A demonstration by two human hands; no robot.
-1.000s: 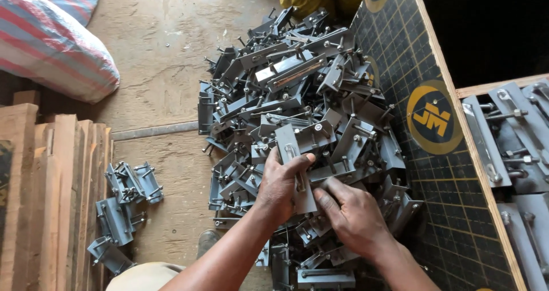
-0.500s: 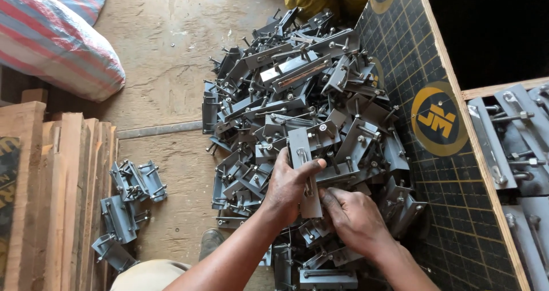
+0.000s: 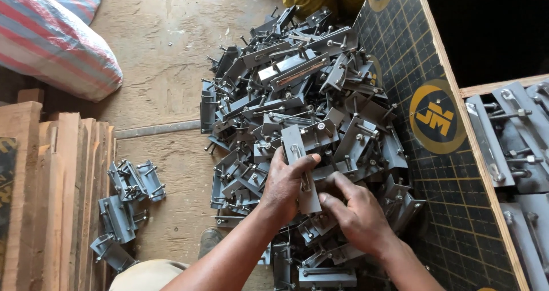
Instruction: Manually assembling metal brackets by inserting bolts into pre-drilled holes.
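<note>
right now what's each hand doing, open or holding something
Left hand: closed on a flat grey plate standing up from the pile.
Right hand: fingers curled at the plate's lower end; firm grip cannot be told.

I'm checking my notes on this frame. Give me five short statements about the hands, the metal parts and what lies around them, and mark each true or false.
1. The left hand grips a flat slotted metal plate. True.
2. The right hand is lifted well clear of the big pile of metal brackets. False: it rests on the pile, its fingers at the lower end of the plate.
3. A smaller group of brackets lies on the floor beside the stacked wooden boards. True.
4. The striped sack sits on top of the big pile. False: it lies apart, at the upper left.
5. A dark gridded board borders the big pile. True.
</note>
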